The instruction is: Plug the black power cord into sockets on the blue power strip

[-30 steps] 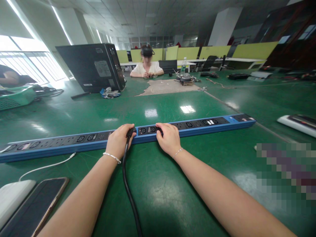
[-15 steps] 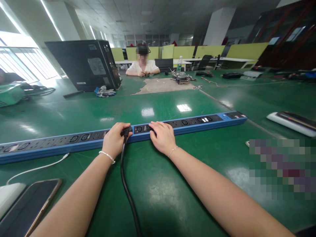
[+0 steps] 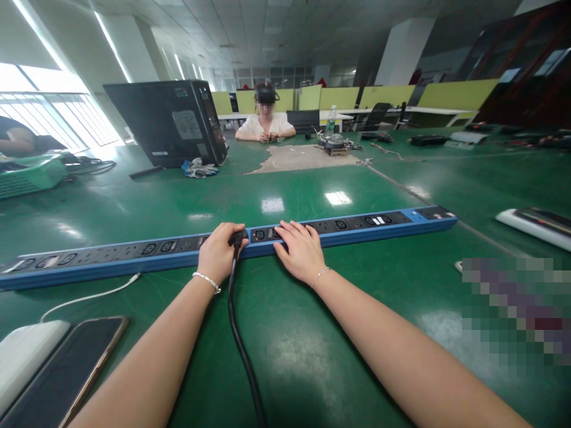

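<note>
A long blue power strip [image 3: 366,233] with black sockets along its top lies across the green table. My left hand [image 3: 218,252] is closed around a black plug [image 3: 238,239] at the middle of the strip; its prongs are hidden, and I cannot tell how deep it sits. From the plug a thick black cord [image 3: 243,345] runs down toward me. Just to the right, my right hand [image 3: 303,252] rests on the strip with fingers stretched over the sockets and the thumb apart at the near edge. Nothing shows in that hand.
At lower left lie a phone [image 3: 75,368], a white block [image 3: 31,351] and a white cable [image 3: 89,294]. Behind the strip stand a black computer case [image 3: 165,125], gloves [image 3: 199,169] and a green basket [image 3: 31,175]. A person [image 3: 265,122] sits across the table.
The whole view has shifted slightly to the right. My right hand's fingers look a little more spread on the strip; my left hand keeps its hold on the plug.
</note>
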The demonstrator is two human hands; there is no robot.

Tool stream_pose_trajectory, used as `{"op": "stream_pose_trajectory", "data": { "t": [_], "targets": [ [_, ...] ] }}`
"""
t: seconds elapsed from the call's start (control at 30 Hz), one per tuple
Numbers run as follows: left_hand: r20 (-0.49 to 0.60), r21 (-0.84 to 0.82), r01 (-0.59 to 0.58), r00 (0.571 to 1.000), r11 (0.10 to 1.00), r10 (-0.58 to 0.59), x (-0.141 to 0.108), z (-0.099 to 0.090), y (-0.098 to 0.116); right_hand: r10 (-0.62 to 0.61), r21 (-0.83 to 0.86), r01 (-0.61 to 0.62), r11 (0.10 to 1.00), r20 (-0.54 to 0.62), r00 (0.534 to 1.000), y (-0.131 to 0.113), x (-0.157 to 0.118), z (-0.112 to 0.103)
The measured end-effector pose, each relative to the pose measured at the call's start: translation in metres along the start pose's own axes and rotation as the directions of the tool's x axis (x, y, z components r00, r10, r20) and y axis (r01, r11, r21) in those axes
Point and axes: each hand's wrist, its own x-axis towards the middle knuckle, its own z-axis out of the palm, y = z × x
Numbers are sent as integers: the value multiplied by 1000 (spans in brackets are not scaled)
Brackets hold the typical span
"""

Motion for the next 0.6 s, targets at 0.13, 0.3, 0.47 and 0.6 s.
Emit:
{"op": "stream_pose_trajectory", "data": {
  "t": [0.13, 0.3, 0.47, 0.6],
  "targets": [
    [-41, -7, -56, 998, 998, 56, -4, 4, -1, -9, 5, 9, 1000, -5, 1000, 1, 0, 1],
    [-248, -17, -28, 968, 999, 23, -3, 2, 0, -9, 12, 10, 1000, -16, 1000, 2, 0, 2],
    [-457, -54, 180, 870, 982, -185, 1, -22, -11, -12, 19, 13, 1000, -14, 1000, 2, 1, 2],
    [-464, -151, 323, 811, 934, -356, 0, -38, -45, -3, 29, 4, 1000, -11, 1000, 2, 1, 1]
  ]
}}
